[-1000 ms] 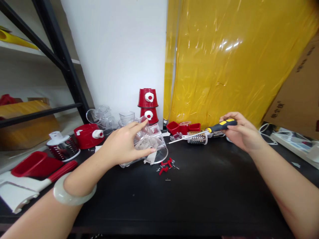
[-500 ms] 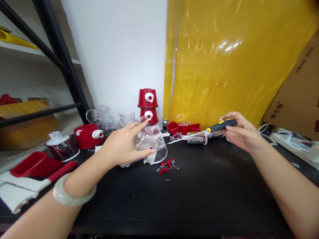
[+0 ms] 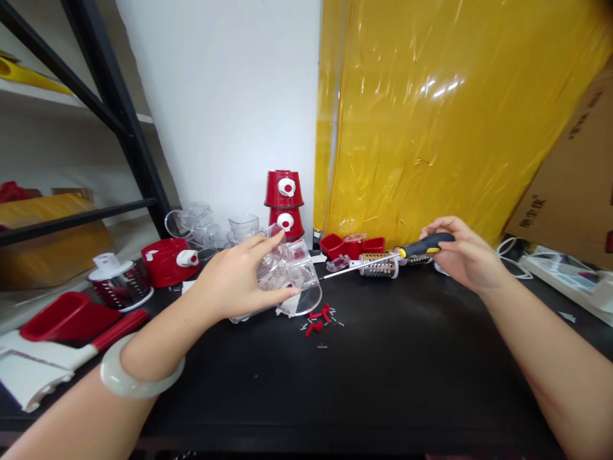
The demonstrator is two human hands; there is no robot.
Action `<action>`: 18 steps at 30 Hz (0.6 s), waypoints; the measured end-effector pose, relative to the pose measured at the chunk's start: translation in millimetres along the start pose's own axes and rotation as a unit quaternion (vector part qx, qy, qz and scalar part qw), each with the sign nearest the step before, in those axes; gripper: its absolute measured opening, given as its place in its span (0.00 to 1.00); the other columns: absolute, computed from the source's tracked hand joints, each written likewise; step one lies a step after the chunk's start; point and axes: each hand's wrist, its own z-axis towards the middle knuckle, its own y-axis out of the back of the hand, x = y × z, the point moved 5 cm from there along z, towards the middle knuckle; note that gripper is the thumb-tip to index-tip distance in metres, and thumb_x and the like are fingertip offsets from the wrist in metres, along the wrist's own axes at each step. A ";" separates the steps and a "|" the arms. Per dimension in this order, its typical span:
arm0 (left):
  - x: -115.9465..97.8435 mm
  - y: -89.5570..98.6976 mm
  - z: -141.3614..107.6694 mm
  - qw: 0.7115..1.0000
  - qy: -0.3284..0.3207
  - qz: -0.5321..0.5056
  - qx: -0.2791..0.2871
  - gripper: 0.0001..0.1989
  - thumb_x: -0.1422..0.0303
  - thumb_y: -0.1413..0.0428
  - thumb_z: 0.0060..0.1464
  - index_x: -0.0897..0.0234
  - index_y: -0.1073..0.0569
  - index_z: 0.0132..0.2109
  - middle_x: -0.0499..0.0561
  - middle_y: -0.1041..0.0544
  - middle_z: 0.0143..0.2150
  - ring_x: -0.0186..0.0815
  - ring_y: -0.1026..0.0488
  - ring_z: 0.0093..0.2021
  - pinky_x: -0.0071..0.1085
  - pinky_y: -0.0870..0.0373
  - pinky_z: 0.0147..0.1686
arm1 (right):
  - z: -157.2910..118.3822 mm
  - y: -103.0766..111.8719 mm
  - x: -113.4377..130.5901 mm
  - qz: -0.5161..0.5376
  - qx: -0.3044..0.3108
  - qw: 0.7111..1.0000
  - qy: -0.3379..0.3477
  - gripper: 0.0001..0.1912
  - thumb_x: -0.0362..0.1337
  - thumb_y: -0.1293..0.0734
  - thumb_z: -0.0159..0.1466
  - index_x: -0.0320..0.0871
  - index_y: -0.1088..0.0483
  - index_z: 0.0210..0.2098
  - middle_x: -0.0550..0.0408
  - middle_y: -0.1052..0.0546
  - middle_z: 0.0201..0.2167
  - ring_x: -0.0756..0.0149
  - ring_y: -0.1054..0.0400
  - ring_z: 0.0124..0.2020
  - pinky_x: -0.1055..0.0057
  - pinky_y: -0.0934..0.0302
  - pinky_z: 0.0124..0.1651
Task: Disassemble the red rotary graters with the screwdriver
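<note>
My left hand (image 3: 242, 275) is closed around a clear plastic housing (image 3: 299, 262), thumb along its near side and fingers over the top. In my right hand (image 3: 462, 252) is a screwdriver (image 3: 421, 246) with a black and yellow handle, pinched near the handle's end. Its long metal shaft points left, and the tip meets the right side of the clear housing. What the tip touches there is too small to make out. Just below the housing, small red plastic parts (image 3: 315, 328) and several small screws (image 3: 339, 323) lie on the black tabletop (image 3: 383, 383).
Two stacked red bases (image 3: 283, 191) stand at the back. Perforated grater drums (image 3: 378, 266) and red trays (image 3: 332, 245) lie behind the screwdriver. To the left are a red base (image 3: 165, 271), a drum (image 3: 119, 284) and a white part with a red handle (image 3: 62, 358). A power strip (image 3: 569, 281) sits right.
The screwdriver handle has turned about its axis in my right hand, its yellow marking now facing lower. The left hand and the clear housing stay almost still.
</note>
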 end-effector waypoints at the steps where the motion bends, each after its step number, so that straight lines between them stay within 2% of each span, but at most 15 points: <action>1: -0.3 0.3 -0.1 1.000 -0.002 0.001 -0.002 0.49 0.38 0.47 0.46 0.59 0.42 0.69 0.62 0.28 0.59 0.54 0.26 0.54 0.44 0.26 0.46 | 0.1 1.1 -1.9 -0.029 -0.006 1.000 -0.011 0.17 0.49 0.25 0.50 0.46 0.28 0.32 0.56 0.27 0.28 0.68 0.32 0.29 0.73 0.36 0.30; 3: -1.8 0.8 -0.6 1.000 -0.006 0.009 -0.005 0.49 0.37 0.47 0.46 0.59 0.42 0.69 0.61 0.27 0.58 0.53 0.25 0.52 0.43 0.26 0.44 | 0.3 5.6 -7.3 -0.138 -0.020 0.989 -0.038 0.23 0.59 0.34 0.57 0.44 0.28 0.30 0.57 0.31 0.20 0.71 0.40 0.18 0.74 0.44 0.19; 5: -4.6 0.7 -1.7 1.000 -0.009 0.021 -0.004 0.49 0.37 0.48 0.47 0.59 0.42 0.69 0.62 0.27 0.57 0.53 0.24 0.50 0.42 0.25 0.41 | 0.4 10.1 -11.5 -0.238 -0.029 0.969 -0.054 0.24 0.60 0.36 0.60 0.44 0.28 0.29 0.60 0.35 0.16 0.74 0.46 0.14 0.75 0.53 0.16; 6: -6.4 0.3 -2.6 1.000 -0.012 0.027 -0.002 0.49 0.37 0.48 0.47 0.60 0.42 0.69 0.62 0.27 0.57 0.53 0.24 0.49 0.41 0.25 0.40 | 0.6 11.5 -12.0 -0.257 -0.033 0.965 -0.050 0.22 0.58 0.34 0.59 0.44 0.29 0.30 0.60 0.35 0.17 0.74 0.46 0.15 0.75 0.53 0.16; 9: -12.9 -0.5 -5.2 0.999 -0.027 0.036 0.000 0.49 0.37 0.49 0.48 0.61 0.41 0.69 0.62 0.27 0.57 0.52 0.23 0.47 0.40 0.25 0.37 | 1.5 12.3 -7.8 -0.196 -0.050 0.979 -0.010 0.19 0.54 0.26 0.51 0.47 0.30 0.29 0.60 0.31 0.24 0.72 0.39 0.21 0.75 0.42 0.21; 12: -17.3 2.0 -5.9 0.998 -0.039 0.042 -0.012 0.48 0.38 0.48 0.48 0.61 0.42 0.69 0.62 0.27 0.58 0.53 0.23 0.48 0.40 0.24 0.38 | 2.0 9.1 -2.7 -0.105 -0.037 0.994 0.016 0.19 0.50 0.23 0.47 0.49 0.30 0.31 0.58 0.27 0.30 0.68 0.33 0.29 0.70 0.34 0.30; 15: -20.8 8.1 -2.9 0.997 -0.052 0.058 -0.011 0.46 0.39 0.48 0.49 0.61 0.42 0.69 0.61 0.26 0.56 0.52 0.23 0.47 0.40 0.25 0.36 | 3.2 6.5 -3.0 -0.053 -0.002 0.999 0.011 0.18 0.46 0.23 0.48 0.48 0.29 0.34 0.56 0.25 0.34 0.66 0.31 0.34 0.67 0.32 0.38; 18: -26.7 18.1 0.6 0.993 -0.073 0.090 -0.007 0.46 0.40 0.48 0.50 0.62 0.42 0.69 0.61 0.25 0.54 0.51 0.22 0.42 0.39 0.26 0.32 | 5.6 8.4 -5.9 -0.029 0.012 0.999 0.007 0.17 0.46 0.23 0.49 0.47 0.28 0.35 0.55 0.25 0.34 0.66 0.31 0.35 0.66 0.33 0.39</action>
